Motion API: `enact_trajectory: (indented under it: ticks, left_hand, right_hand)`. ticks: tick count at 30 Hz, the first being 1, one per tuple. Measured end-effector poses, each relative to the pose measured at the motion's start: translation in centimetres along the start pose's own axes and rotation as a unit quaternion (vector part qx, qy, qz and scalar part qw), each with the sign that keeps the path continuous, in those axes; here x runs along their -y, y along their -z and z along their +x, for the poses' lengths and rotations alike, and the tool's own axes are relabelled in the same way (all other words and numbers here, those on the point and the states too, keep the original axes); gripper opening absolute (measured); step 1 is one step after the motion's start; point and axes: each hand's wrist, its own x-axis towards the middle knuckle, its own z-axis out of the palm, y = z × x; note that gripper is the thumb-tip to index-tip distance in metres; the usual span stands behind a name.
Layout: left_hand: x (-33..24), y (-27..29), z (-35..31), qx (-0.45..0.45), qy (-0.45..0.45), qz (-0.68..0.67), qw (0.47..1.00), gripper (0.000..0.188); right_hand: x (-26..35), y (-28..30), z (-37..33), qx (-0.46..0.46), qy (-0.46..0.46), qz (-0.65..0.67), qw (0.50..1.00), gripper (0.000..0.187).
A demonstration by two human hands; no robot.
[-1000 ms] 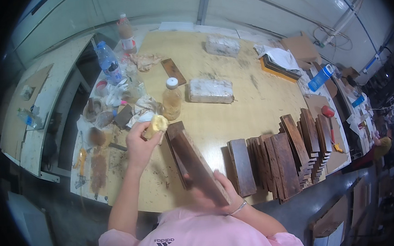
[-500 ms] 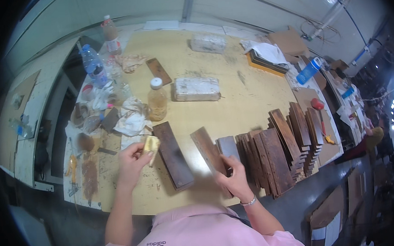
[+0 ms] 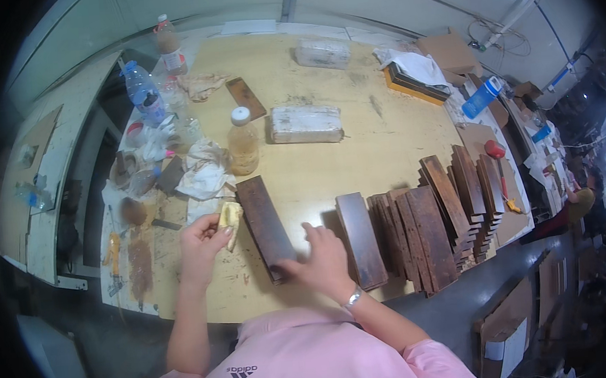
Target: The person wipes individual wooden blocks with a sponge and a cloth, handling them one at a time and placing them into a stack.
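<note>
My left hand (image 3: 205,252) is closed on a folded, pale yellow pad (image 3: 230,219), perhaps cloth or sponge; I cannot tell which. Just right of it, a dark brown wooden plank (image 3: 263,223) lies slanted on the table. My right hand (image 3: 322,261) reaches over to that plank with fingers spread and nothing in the palm; the thumb is at the plank's near end, and I cannot tell whether it presses on it. Beyond my right hand lies another plank (image 3: 362,237) with a greyish sheen, beside a leaning row of rough brown planks (image 3: 424,233).
A capped bottle of amber liquid (image 3: 243,145) stands behind the dark plank, near a crumpled stained cloth (image 3: 205,171). Two wrapped white blocks, (image 3: 305,125) one nearer, lie farther back. More planks (image 3: 467,177) stand stacked at the right, by a red-headed tool (image 3: 495,149).
My right hand has let go of a brown plank, which now lies with the greyish one, and has moved left to the dark plank. My left hand still holds the yellow pad.
</note>
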Motion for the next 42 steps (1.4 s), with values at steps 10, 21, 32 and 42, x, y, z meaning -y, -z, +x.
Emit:
enact_trajectory:
  ticks: [10, 21, 32, 42]
  left_hand:
    - [1.4, 2.9, -2.3, -0.063, -0.028, 0.131, 0.989, 0.026]
    - [0.0, -3.5, -0.9, 0.022, -0.316, 0.394, 0.863, 0.036]
    - [-1.7, 0.4, 3.0, -0.125, -0.205, 0.4, 0.884, 0.034]
    - [0.5, 1.1, 3.7, -0.063, -0.108, 0.226, 0.966, 0.031]
  right_hand:
    - [-2.8, -1.0, 3.3, 0.174, -0.235, 0.472, 0.832, 0.031]
    - [-0.2, 1.6, 1.6, 0.173, -0.22, 0.61, 0.741, 0.027]
    - [-2.0, 2.2, -1.8, 0.159, -0.135, 0.477, 0.854, 0.033]
    - [-2.8, 1.8, -2.9, 0.104, -0.167, 0.514, 0.835, 0.029]
